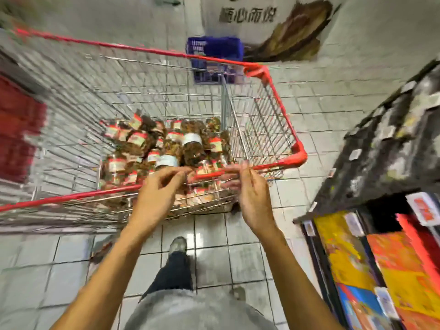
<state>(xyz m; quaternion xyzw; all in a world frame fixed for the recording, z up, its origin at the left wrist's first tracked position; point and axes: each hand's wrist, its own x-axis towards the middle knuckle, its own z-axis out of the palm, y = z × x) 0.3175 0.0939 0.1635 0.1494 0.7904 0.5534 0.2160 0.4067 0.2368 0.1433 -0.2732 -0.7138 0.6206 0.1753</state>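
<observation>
Jars (190, 148) heaped at the cart's (71, 197) near edge: rigid, slick (probably breakable); clasp round the body. Left hand (158, 190), right hand (253, 195): grip released, empty.

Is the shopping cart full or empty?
Partly full. Jars lie piled at the near end of the cart; its far end holds nothing.

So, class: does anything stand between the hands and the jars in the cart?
Nothing visible blocks them. The left hand and right hand are over the cart's red near rim; the jars lie just beyond, open from above.
</observation>
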